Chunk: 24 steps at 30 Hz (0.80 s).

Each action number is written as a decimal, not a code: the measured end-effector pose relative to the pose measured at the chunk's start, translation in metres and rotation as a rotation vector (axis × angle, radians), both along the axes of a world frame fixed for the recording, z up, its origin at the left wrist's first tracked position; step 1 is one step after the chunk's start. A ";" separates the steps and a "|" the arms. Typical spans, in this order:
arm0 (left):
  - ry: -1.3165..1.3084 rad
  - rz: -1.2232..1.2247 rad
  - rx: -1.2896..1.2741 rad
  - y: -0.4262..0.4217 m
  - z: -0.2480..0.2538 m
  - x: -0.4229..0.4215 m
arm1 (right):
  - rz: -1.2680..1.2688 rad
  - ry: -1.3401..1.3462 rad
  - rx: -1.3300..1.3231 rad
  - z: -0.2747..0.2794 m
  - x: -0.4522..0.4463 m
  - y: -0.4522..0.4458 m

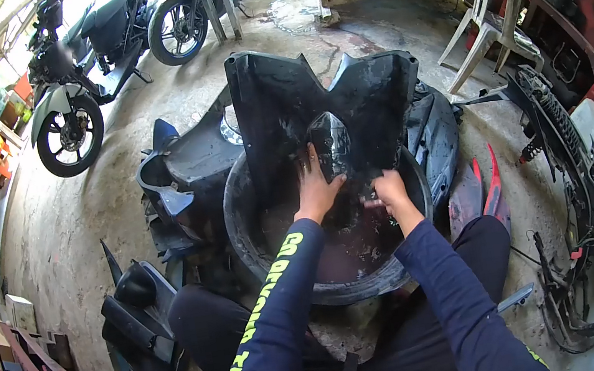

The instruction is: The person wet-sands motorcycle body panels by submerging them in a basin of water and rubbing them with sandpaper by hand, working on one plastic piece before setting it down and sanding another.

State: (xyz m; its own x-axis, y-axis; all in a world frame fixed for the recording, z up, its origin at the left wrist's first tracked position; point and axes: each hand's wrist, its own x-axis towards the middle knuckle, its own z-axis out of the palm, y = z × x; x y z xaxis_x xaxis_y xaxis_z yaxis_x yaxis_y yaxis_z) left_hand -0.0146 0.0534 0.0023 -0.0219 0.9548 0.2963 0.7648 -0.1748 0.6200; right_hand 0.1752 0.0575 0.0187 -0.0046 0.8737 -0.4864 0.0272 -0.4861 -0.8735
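The wet black panel [275, 123] stood tilted in the tub [240, 233], its face under the spread left hand [317, 188]; the right hand [391, 190], apart from it near the panel's lower part, was curled, its hold unclear. Wet plastic might slip if the left palm slackened, striking the fairing [199, 158] left of both hands.

Blur obscures what, if anything, the bare right hand [390, 190] holds. The top edge crops the red-and-white motorcycle [179, 31].
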 end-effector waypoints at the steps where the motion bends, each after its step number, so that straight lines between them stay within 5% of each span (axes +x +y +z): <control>1: -0.007 0.003 -0.002 -0.001 -0.010 0.002 | -0.098 -0.027 -0.121 -0.012 0.003 -0.008; 4: -0.076 0.292 -0.130 -0.020 -0.020 0.010 | -0.012 -0.261 -0.297 -0.059 0.015 -0.013; 6: -0.115 0.305 -0.386 -0.036 0.026 0.011 | 0.317 -0.881 -0.233 -0.115 0.029 -0.005; 7: -0.152 0.307 -0.631 -0.038 0.040 0.010 | 0.320 -0.879 -0.234 -0.135 0.032 0.002; 9: -0.101 0.304 -0.637 -0.038 0.028 0.003 | 0.130 -0.692 -0.355 -0.162 0.037 0.004; 10: -0.055 0.305 -0.623 -0.032 0.021 0.000 | -0.087 -0.257 -0.347 -0.106 0.023 -0.010; 13: -0.142 0.398 -0.575 -0.025 -0.002 0.012 | -0.003 0.202 -0.084 -0.031 0.001 0.010; 15: -0.245 0.400 -0.549 -0.023 -0.013 0.020 | 0.136 0.290 0.144 0.048 -0.025 0.013; 18: -0.177 0.220 -0.126 -0.017 -0.026 0.014 | 0.089 0.250 0.307 0.079 -0.046 0.023; 22: -0.090 -0.076 0.094 -0.001 -0.013 -0.009 | -0.158 0.155 0.175 0.001 -0.030 0.028; 24: -0.123 -0.019 0.075 -0.005 -0.018 -0.009 | -0.166 -0.072 -0.058 -0.106 0.011 0.042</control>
State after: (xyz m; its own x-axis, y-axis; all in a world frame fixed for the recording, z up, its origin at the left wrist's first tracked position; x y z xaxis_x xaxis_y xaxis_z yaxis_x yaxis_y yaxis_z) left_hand -0.0231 0.0479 -0.0152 -0.0444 0.9307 0.3630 0.6800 -0.2380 0.6935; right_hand 0.1860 0.0993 -0.0875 0.1740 0.8302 -0.5297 0.0038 -0.5384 -0.8427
